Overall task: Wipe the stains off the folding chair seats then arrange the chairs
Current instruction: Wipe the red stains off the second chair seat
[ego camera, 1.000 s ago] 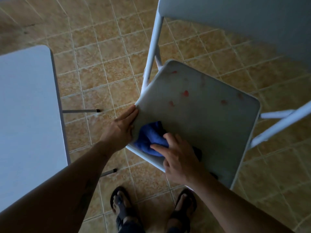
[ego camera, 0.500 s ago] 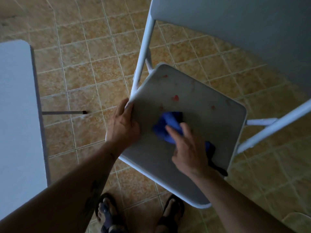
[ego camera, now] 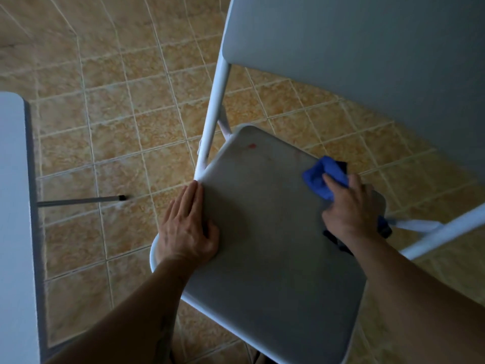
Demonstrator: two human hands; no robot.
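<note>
A white folding chair stands below me, its grey seat point(ego camera: 270, 245) filling the middle of the view and its backrest point(ego camera: 354, 61) rising at the upper right. One small red stain point(ego camera: 252, 146) shows near the seat's far left corner. My left hand point(ego camera: 187, 227) lies flat on the seat's left edge, fingers together, steadying it. My right hand point(ego camera: 349, 206) presses a crumpled blue cloth point(ego camera: 324, 177) onto the seat's far right corner. Part of the cloth trails dark under my wrist.
A second white surface point(ego camera: 15, 219), seemingly another chair or table, runs down the left edge, with a thin dark leg point(ego camera: 81, 201) reaching across the tan tiled floor point(ego camera: 118, 114). The chair's white frame tubes point(ego camera: 443, 232) stick out at the right.
My right hand has swept the blue cloth from the seat's near left part across to its far right corner. Several red stains seen earlier no longer show. My left hand stayed on the left edge.
</note>
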